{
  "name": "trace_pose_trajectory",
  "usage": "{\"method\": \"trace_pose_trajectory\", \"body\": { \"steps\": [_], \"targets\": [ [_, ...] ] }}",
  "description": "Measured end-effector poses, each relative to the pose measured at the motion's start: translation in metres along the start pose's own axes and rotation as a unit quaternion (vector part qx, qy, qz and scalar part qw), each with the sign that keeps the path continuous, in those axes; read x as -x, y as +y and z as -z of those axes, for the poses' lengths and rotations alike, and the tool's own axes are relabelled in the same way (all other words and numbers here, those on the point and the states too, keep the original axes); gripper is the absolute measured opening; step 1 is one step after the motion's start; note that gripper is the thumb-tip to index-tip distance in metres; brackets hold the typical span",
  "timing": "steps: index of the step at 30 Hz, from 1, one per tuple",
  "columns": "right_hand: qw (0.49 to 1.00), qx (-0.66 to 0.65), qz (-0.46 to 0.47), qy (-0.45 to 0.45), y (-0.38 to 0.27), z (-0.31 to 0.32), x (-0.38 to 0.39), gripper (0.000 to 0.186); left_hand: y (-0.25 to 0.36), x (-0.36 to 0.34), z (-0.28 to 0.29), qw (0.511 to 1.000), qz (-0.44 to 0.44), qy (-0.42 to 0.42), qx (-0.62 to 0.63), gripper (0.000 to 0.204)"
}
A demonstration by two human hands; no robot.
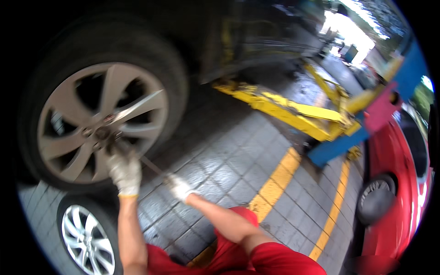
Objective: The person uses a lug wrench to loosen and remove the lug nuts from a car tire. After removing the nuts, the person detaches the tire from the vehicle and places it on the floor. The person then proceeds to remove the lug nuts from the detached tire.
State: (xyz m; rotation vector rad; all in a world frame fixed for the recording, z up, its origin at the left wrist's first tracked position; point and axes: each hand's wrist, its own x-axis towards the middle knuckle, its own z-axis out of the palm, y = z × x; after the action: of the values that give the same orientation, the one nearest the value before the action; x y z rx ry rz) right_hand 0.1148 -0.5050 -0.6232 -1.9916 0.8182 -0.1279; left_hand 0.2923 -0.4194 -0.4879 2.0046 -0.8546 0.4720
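Red sleeve (284,261), bottom; right hand (179,187) wraps a bar (153,165), left hand's (123,174) fingers unclear, at upper-left wheel (103,133): likely nut-turning, needing steady leverage next.

Daylight enters from the opening (352,32), far beyond and right of the right hand (178,187), and burns out to white. Above the left hand (123,176), the wheel arch sinks into near-black; the wheel rim (64,149) is dimly legible. Deep shadow covers the floor (224,176) just beyond the hands; nearer tiles carry pale glare. Motion blur softens both hands and the bar (151,165) between them. Fisheye curvature bends the far-right red car (387,151), smudged in places; corners are black.
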Motion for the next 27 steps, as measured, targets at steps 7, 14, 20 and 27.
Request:
{"method": "trace_pose_trajectory", "body": {
  "steps": [7,14,20,27],
  "targets": [
    [0.945,-0.277,0.009,-0.174,-0.031,0.012,0.023,0.056,0.01,0.003,-0.011,0.993,0.099,-0.013,-0.054,0.081],
    [0.991,-0.127,0.05,0.002,-0.046,0.01,0.015,0.05,0.013,-0.005,-0.014,0.996,0.089,0.004,0.024,0.076],
    [0.992,0.067,0.057,0.089,-0.043,0.024,0.015,0.054,0.012,-0.011,-0.01,0.999,0.004,0.039,-0.006,0.074],
    [0.995,0.018,0.043,0.093,-0.03,0.01,0.009,0.056,0.013,-0.016,-0.008,0.998,0.01,0.064,0.001,0.073]
  ]
}}
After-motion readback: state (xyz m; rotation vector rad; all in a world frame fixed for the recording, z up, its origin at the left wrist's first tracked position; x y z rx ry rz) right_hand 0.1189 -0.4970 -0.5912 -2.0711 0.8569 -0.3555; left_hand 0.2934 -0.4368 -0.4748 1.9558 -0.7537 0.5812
